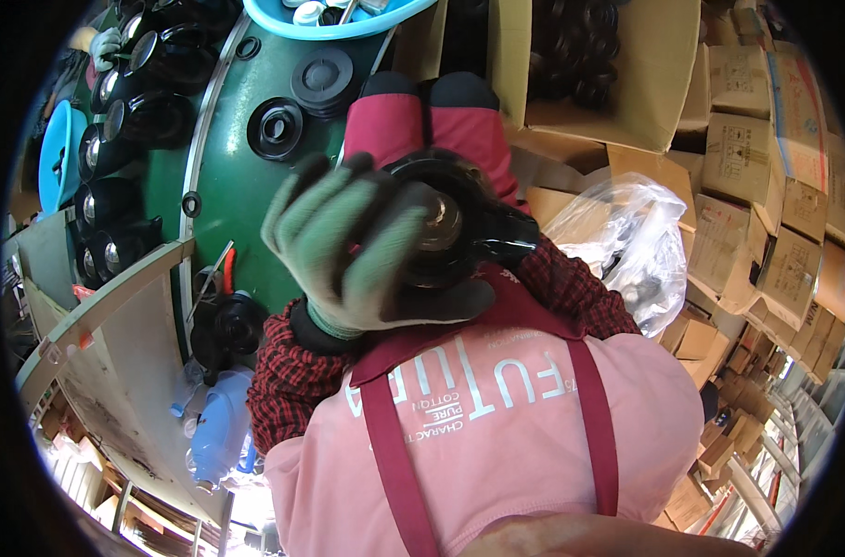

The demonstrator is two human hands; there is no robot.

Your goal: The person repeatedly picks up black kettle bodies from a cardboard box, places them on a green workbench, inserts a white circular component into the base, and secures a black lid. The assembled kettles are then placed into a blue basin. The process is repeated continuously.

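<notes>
My left hand point(348, 246), in a green and grey glove with dark fingertips, reaches across my chest and is smeared by motion. Its thumb and fingers curve round the near side of a glossy black round pot point(455, 218). A dark arm, handle or spout, juts from the pot to the right; I cannot tell which. My right hand is hidden behind the pot, and only its red-and-black checked sleeve point(571, 288) shows. Left of my knees, on the green bench point(227, 213), lie a black ring-shaped lid point(277, 128) and stacked black discs point(321, 79).
Several black pots point(153, 116) line the bench's far left, where another person's gloved hand point(105, 46) reaches in. A blue basin point(348, 28) stands ahead. An open carton point(617, 121) of black parts, a clear plastic bag point(640, 251) and stacked cartons point(742, 148) fill the right.
</notes>
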